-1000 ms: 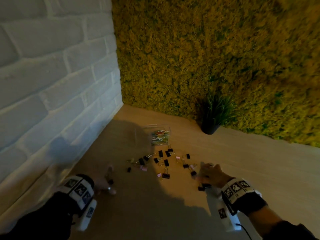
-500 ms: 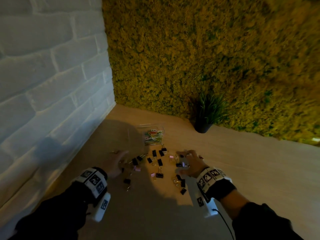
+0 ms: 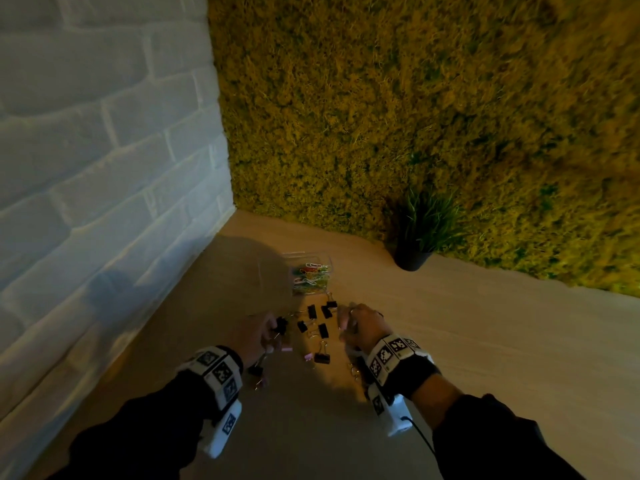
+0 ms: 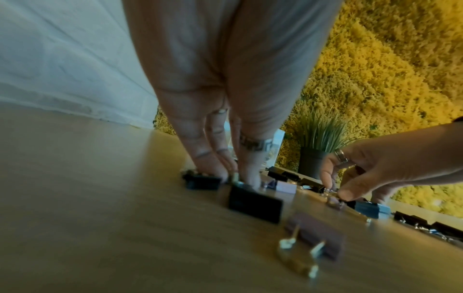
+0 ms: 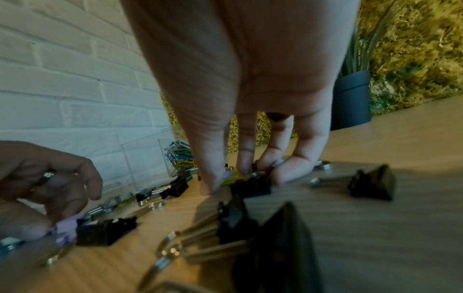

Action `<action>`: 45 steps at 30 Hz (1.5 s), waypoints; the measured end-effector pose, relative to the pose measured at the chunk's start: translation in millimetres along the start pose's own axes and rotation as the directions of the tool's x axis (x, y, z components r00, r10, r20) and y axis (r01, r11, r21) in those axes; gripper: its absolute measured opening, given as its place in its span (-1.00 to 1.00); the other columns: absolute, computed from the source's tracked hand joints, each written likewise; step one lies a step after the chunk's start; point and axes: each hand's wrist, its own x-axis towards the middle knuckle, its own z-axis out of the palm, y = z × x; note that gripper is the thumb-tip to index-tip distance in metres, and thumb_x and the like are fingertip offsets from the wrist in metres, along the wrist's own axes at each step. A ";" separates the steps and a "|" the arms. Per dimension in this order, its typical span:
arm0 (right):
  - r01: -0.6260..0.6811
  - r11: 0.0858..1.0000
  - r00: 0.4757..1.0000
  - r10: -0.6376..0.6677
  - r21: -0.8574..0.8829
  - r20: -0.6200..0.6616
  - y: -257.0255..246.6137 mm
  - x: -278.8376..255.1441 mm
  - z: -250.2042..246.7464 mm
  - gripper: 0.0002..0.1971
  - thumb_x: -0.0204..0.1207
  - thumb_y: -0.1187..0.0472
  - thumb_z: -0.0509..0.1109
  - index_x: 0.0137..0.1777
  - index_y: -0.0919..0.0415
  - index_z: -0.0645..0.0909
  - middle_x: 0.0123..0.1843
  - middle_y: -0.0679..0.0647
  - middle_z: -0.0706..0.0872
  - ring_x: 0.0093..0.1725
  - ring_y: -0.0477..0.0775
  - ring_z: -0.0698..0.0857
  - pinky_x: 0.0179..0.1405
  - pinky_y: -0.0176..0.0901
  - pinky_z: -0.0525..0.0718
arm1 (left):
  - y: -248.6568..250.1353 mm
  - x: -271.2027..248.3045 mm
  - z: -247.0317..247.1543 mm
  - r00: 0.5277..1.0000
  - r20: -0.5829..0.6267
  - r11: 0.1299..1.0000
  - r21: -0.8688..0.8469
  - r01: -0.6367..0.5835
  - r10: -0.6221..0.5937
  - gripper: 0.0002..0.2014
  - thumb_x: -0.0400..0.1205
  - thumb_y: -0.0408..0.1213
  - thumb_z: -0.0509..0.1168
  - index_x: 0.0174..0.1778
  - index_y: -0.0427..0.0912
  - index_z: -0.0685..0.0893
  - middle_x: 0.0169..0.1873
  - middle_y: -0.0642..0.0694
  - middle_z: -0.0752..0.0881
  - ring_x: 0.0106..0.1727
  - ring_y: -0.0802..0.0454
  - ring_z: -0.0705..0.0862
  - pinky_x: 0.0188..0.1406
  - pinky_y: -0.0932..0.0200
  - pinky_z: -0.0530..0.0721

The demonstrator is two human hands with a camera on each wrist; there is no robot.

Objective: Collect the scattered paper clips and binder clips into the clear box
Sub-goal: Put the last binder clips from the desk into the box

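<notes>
Black steel, mostly — binder clips (image 3: 313, 329) lie scattered on the wooden table (image 3: 485, 341), a few pink ones mixed in, all between the two hands and nearest the person.

The clear box (image 3: 308, 273) stands just beyond the scatter, toward the moss wall (image 3: 415, 116), already holding a heap of coloured paper clips (image 3: 310, 277). The box lies straight ahead of both hands, roughly midway between them; judged from the head view, the right hand is slightly nearer to it.

Left hand (image 3: 259, 332): fingers down on the table at the left edge of the scatter, tips pressed among black clips. Whether they have closed on one — cannot tell; the wrist view is blurred there.

Right hand (image 3: 360, 323): fingers curled down over the right edge of the scatter, thumb and forefinger meeting at a black binder clip (image 5: 253, 186) with something yellow-green beside it. It looks like a pinch on that clip.

More clips lie under and behind the right wrist, handles splayed toward the person.

A dark potted plant (image 3: 420, 237) stands right of the box, well clear of the path forward.

Judgement: gathering is mid-way — paper clips mostly in, binder clips mostly out. The carry runs forward, away from the body.
</notes>
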 end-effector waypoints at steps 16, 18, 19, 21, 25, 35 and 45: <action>-0.048 0.998 0.999 0.049 0.042 -0.021 0.8 -5.4 -1.3 -0.87 0.46 0.26 0.35 -0.21 0.06 0.45 0.05 0.14 0.68 0.10 0.12 0.68 -0.09 -0.21 0.54 | 13.2 3.0 -17.8 0.977 0.062 0.673 -0.715 0.187 -0.206 -0.67 0.64 -0.63 0.02 -0.32 -0.20 0.52 -0.48 -0.11 0.59 -0.52 0.08 0.55 -0.66 0.41 0.44; -0.049 0.998 0.999 0.049 0.036 -0.021 5.1 -5.6 -1.8 -0.85 0.48 0.24 0.36 -0.21 0.05 0.43 0.10 0.15 0.72 0.03 0.08 0.68 -0.08 -0.22 0.58 | 22.2 5.3 -8.9 0.996 0.010 0.864 -0.497 0.079 -0.085 -0.79 0.60 -0.51 0.25 -0.24 -0.10 0.53 -0.32 -0.01 0.54 -0.30 0.05 0.55 -0.49 0.48 0.51; -0.058 0.997 0.998 0.059 0.049 -0.022 8.0 -5.3 -1.5 -0.82 0.49 0.23 0.37 -0.24 0.02 0.41 0.09 0.14 0.73 0.02 0.06 0.69 -0.06 -0.20 0.62 | 25.0 6.4 -3.2 0.998 0.039 0.917 -0.394 0.055 -0.043 -0.84 0.55 -0.44 0.35 -0.13 -0.08 0.55 -0.25 0.02 0.52 -0.17 0.03 0.56 -0.35 0.45 0.52; -0.072 0.985 0.995 0.081 0.159 -0.054 13.4 -6.5 -5.7 -0.82 0.50 0.22 0.38 -0.22 0.00 0.43 0.01 0.07 0.71 -0.03 0.00 0.67 -0.01 -0.20 0.68 | 27.3 9.6 7.9 0.989 0.135 0.981 -0.171 0.087 -0.064 -0.70 0.51 -0.33 0.42 0.13 -0.12 0.55 -0.19 0.04 0.49 -0.03 0.01 0.56 -0.16 0.35 0.48; -0.009 0.830 0.992 0.080 0.557 -0.102 19.4 -16.6 -19.7 -0.87 0.60 0.38 0.27 0.09 0.30 0.60 -0.15 0.06 0.63 -0.46 -0.31 0.61 -0.55 -0.62 0.45 | 32.2 14.5 19.3 0.991 0.120 0.998 -0.031 0.062 -0.058 -0.84 0.61 -0.43 0.25 -0.23 -0.13 0.45 -0.40 0.11 0.36 -0.26 0.08 0.47 -0.28 0.38 0.38; -0.210 -0.257 0.937 0.222 0.943 0.269 44.9 -25.4 -32.7 -0.80 0.20 0.20 0.47 -0.45 0.27 0.52 -0.59 0.06 0.46 -0.66 0.00 0.51 -0.62 -0.38 0.52 | 19.0 22.4 16.2 0.992 0.086 0.932 -0.343 0.119 -0.095 -0.70 0.62 -0.53 0.19 -0.26 -0.04 0.34 -0.30 -0.03 0.51 -0.19 0.00 0.51 -0.29 0.34 0.44; -0.255 -0.222 0.917 0.253 0.941 0.308 43.0 -28.6 -27.7 -0.83 0.67 0.31 0.17 -0.09 0.36 0.55 -0.43 0.20 0.81 -0.45 0.09 0.82 -0.56 -0.20 0.75 | 10.2 11.0 -20.4 0.921 0.297 -0.092 -0.940 0.328 0.251 -0.88 0.58 -0.33 0.25 -0.11 -0.31 0.65 -0.29 -0.11 0.73 -0.58 0.19 0.43 -0.46 0.28 0.62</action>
